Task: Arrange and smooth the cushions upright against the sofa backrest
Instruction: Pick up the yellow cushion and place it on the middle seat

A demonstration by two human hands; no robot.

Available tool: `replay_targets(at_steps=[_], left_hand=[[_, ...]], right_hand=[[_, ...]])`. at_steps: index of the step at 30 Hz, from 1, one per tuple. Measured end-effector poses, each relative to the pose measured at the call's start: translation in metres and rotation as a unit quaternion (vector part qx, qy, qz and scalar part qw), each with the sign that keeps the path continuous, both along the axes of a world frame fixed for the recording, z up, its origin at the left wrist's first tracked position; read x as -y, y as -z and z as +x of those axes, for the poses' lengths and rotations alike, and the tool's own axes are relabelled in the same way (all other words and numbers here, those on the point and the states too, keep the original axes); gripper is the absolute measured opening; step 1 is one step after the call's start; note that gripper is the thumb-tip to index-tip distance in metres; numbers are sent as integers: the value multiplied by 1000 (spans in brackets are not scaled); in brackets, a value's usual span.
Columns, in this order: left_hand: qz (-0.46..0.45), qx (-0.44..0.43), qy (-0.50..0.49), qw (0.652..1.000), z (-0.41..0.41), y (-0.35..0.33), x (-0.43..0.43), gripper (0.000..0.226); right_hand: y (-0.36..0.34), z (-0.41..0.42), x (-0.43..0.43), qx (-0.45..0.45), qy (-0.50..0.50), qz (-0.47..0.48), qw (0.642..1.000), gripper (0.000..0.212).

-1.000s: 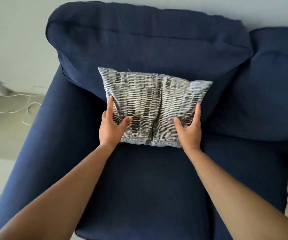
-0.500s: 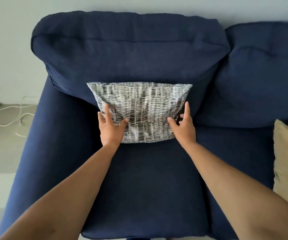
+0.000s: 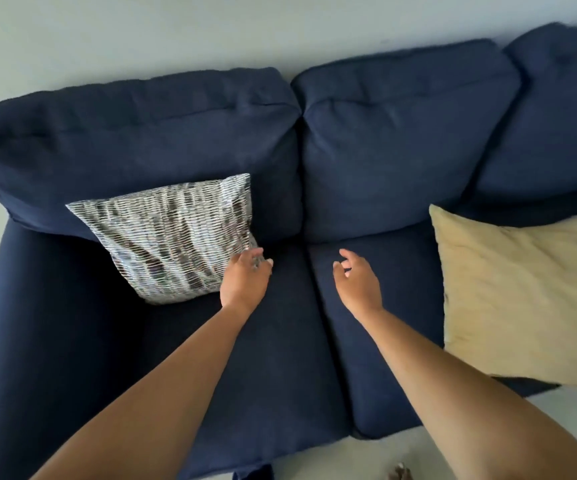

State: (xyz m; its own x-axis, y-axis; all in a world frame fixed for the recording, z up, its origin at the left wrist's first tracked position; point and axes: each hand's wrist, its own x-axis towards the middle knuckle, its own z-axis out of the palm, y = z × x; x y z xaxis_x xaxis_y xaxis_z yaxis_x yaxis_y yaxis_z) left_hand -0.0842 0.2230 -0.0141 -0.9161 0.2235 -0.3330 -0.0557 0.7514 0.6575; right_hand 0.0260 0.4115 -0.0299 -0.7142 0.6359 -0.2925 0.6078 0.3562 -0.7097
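A grey and white patterned cushion [image 3: 172, 233] leans upright against the left back pillow of the navy sofa [image 3: 141, 150]. My left hand [image 3: 245, 278] hovers at the cushion's lower right corner, fingers loosely curled, holding nothing. My right hand [image 3: 358, 280] is over the middle seat, fingers apart and empty. A beige cushion [image 3: 522, 296] lies tilted on the right seat, its top edge near the backrest.
The sofa's left armrest [image 3: 20, 341] runs along the left side. Middle back pillow [image 3: 401, 143] and right back pillow [image 3: 557, 116] stand against the pale wall. Bare navy seat [image 3: 280, 358] lies between the two cushions. Light floor shows below the sofa front.
Both hands have let go of the patterned cushion and moved right. The view has swung right, bringing the middle seat and the beige cushion into sight.
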Motion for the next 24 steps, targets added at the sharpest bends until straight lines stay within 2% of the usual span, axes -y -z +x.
replay_targets(at_steps=[13, 18, 24], left_hand=[[59, 77, 115, 989, 224, 15, -260, 47], [45, 91, 143, 984, 258, 15, -320, 51], [23, 138, 163, 977, 261, 23, -370, 59]], right_hand=[[-9, 257, -233, 74, 66, 61, 993, 40], [-12, 315, -299, 74, 120, 64, 988, 40], [-7, 343, -353, 70, 172, 66, 980, 39]])
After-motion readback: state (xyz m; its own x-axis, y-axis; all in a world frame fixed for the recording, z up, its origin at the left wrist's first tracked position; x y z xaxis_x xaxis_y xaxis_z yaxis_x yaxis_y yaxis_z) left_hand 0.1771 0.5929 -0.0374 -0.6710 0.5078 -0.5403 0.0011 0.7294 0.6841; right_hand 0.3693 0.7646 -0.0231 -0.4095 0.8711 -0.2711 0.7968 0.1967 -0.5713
